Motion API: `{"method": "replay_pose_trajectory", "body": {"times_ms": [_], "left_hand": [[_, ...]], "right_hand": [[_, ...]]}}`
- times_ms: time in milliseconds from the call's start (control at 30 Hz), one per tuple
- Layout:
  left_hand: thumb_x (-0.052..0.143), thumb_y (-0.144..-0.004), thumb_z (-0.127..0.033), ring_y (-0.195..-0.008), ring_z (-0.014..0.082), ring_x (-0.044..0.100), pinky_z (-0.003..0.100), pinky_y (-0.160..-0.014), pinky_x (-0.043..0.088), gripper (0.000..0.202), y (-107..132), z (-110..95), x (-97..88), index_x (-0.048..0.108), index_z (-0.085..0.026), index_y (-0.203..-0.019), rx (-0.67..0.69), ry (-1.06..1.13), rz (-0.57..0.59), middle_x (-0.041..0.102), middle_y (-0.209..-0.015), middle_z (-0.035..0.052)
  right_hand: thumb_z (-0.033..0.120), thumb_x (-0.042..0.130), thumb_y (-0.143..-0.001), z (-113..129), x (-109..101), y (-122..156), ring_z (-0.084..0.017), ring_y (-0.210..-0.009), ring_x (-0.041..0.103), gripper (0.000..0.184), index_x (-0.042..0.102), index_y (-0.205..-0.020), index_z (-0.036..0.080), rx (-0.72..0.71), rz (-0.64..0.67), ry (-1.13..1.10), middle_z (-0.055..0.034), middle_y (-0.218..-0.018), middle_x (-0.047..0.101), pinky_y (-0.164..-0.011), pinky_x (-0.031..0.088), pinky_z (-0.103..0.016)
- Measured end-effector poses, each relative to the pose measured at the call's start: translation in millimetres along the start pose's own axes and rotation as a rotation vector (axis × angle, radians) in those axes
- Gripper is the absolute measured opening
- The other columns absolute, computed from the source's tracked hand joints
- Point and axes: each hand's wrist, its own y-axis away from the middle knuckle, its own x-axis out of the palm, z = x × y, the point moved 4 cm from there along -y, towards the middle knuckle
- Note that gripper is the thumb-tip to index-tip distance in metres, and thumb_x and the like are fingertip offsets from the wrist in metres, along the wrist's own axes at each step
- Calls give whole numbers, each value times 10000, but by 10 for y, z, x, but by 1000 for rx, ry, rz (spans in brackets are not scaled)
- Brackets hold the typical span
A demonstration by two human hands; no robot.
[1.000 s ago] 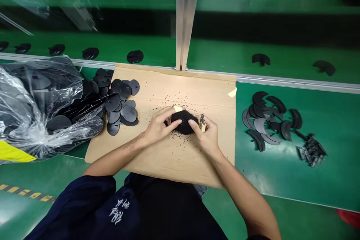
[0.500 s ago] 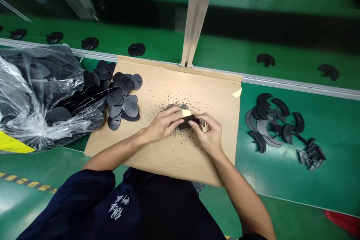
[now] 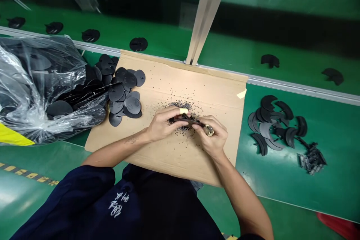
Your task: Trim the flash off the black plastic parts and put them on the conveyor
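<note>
Nearest was one navy cloth shirt (image 3: 132, 204) with white lettering. Beyond it, the left hand (image 3: 164, 124) and right hand (image 3: 213, 137) both pinched one thin black plate (image 3: 191, 122), tilted nearly edge-on, over the middle of one tan cardboard sheet (image 3: 157, 157). The right fingers also gripped one small metallic-and-cream object (image 3: 208, 130), too small to identify. Uncountable tiny black specks (image 3: 181, 104) lay around the hands. Rightward sat a tangled heap of narrow black bars (image 3: 312, 158), then roughly a dozen black crescents (image 3: 264, 129). Leftward, overlapping black discs (image 3: 132, 105) defied counting, beside one clear plastic bag (image 3: 42, 127). Farther stood one silver metal post (image 3: 206, 18), four whole round black parts (image 3: 138, 44) left of it, two curved black parts (image 3: 270, 60) right.
</note>
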Motion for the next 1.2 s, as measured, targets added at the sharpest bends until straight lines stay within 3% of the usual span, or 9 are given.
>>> {"method": "replay_pose_trajectory", "body": {"times_ms": [133, 400, 600, 867, 1000, 1200], "left_hand": [[727, -951, -314, -823, 139, 706, 282, -735, 599, 233, 5, -28, -4, 747, -171, -1134, 26, -17, -26, 794, -967, 76], [719, -948, -424, -766, 134, 680, 273, -663, 564, 307, 9, 44, 27, 761, -202, -1156, -107, 116, 12, 797, -967, 69], [698, -973, -328, -915, 157, 727, 318, -817, 591, 231, -18, -10, 1, 758, -215, -1166, 2, 70, 18, 809, -1024, 64], [711, -965, -288, -835, 148, 705, 317, -754, 584, 262, -21, -68, -38, 734, -258, -1224, 141, 2, 6, 811, -984, 32], [662, -998, -320, -862, 157, 724, 333, -763, 602, 225, -30, -75, -42, 746, -248, -1194, 133, -26, 36, 814, -1001, 47], [770, -918, -290, -780, 145, 717, 303, -709, 600, 207, -27, -96, -76, 769, -251, -1121, 174, -28, -12, 810, -884, 16]], "right_hand": [[329, 795, -847, 7, 3, -1, -184, -707, 682, 105, 742, -872, 241, -37, 8, -19, -44, -835, 763, -653, 575, -366], [324, 740, -897, 37, 21, 36, -190, -702, 688, 82, 737, -882, 244, -35, 11, 37, -51, -839, 763, -641, 579, -372], [270, 729, -907, 67, 42, 59, -192, -734, 702, 35, 751, -930, 255, -113, 0, 29, -51, -872, 773, -658, 588, -371], [252, 740, -886, 35, 54, 52, -188, -685, 679, 60, 774, -934, 262, -104, 28, 41, -42, -827, 762, -633, 574, -367], [239, 739, -877, 22, 48, 51, -190, -693, 679, 73, 774, -935, 266, -107, 23, 55, -40, -836, 764, -620, 565, -365], [174, 744, -864, 61, 71, 39, -178, -709, 680, 131, 769, -945, 274, -148, 43, -10, -23, -855, 767, -633, 553, -349]]}}
